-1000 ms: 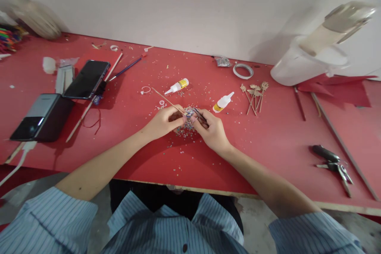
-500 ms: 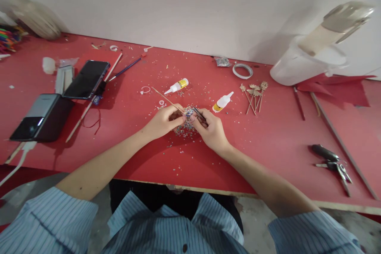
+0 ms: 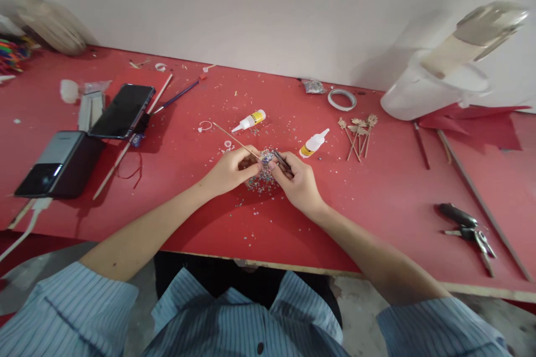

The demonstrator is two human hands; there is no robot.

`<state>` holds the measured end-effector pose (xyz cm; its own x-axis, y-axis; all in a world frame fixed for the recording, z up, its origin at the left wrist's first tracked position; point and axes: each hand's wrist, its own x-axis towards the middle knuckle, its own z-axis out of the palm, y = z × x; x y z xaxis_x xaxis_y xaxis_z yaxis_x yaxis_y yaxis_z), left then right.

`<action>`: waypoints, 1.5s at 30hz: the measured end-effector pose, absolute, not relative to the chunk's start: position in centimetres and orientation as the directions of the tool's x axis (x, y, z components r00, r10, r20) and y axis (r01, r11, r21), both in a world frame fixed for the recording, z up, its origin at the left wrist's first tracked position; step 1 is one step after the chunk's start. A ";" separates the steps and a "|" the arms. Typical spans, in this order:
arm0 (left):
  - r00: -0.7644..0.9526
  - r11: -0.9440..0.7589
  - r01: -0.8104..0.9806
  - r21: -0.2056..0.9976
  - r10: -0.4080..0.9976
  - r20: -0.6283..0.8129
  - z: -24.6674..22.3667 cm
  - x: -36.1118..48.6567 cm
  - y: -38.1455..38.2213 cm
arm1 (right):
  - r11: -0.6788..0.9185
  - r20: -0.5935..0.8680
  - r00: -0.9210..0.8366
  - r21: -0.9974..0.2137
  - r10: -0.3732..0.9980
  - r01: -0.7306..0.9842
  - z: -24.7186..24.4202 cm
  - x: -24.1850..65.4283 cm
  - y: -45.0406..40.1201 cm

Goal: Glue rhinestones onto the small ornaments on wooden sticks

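Your bare hands meet over a heap of glittering chips (image 3: 263,183) on a red tabletop (image 3: 201,223). Your left hand (image 3: 235,172) pinches a thin stick (image 3: 231,136) by its near end, just above the heap; the free end slants out beyond the heap, to its left. Your right hand (image 3: 298,183) grips a dark slim tool (image 3: 283,162), apparently tweezers, at the heap's right edge; whether its tips hold a chip is too small to tell.

With your fingers this close, a slip of the tool could knock the stick askew, and too tight a pinch might snap it. A dropped wrist would scatter the heap further. An outward swing of your right knuckles could shove the nozzled bottle (image 3: 312,145) right of the heap toward the leaf-topped sticks (image 3: 359,122) farther right. The second bottle (image 3: 253,120), lying beyond the heap, might leak if uncapped, which you cannot tell here.
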<state>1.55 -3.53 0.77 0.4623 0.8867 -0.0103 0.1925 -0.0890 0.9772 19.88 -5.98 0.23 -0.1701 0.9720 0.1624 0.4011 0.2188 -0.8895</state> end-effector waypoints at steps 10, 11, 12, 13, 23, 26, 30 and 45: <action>0.457 -0.089 0.208 0.974 0.889 -0.017 0.6 1.6 -3.6 | 0.222 0.171 -0.157 -0.886 0.973 0.407 0.2 19.8 -6.0; 0.454 -0.090 0.211 0.973 0.891 -0.016 0.5 1.6 -3.6 | 0.223 0.173 -0.158 -0.885 0.972 0.409 0.2 19.8 -6.0; 0.451 -0.092 0.212 0.973 0.892 -0.014 0.5 1.6 -3.6 | 0.225 0.174 -0.158 -0.883 0.972 0.412 0.2 19.8 -6.0; 0.450 -0.094 0.211 0.973 0.893 -0.011 0.4 1.6 -3.6 | 0.225 0.174 -0.157 -0.882 0.972 0.415 0.2 19.8 -6.0; 0.451 -0.105 0.206 0.973 0.893 0.001 0.5 1.6 -3.6 | 0.227 0.181 -0.147 -0.884 0.972 0.409 0.3 19.7 -6.1; 0.452 -0.098 0.206 0.974 0.892 -0.005 0.5 1.7 -3.6 | 0.222 0.178 -0.145 -0.889 0.973 0.400 0.4 19.7 -6.1; 0.454 -0.100 0.198 0.975 0.891 0.000 0.5 1.7 -3.5 | 0.219 0.176 -0.142 -0.892 0.974 0.396 0.5 19.6 -6.1; 0.456 -0.083 0.177 0.981 0.890 -0.007 0.6 1.7 -3.5 | 0.224 0.182 -0.139 -0.882 0.973 0.415 0.4 19.6 -6.1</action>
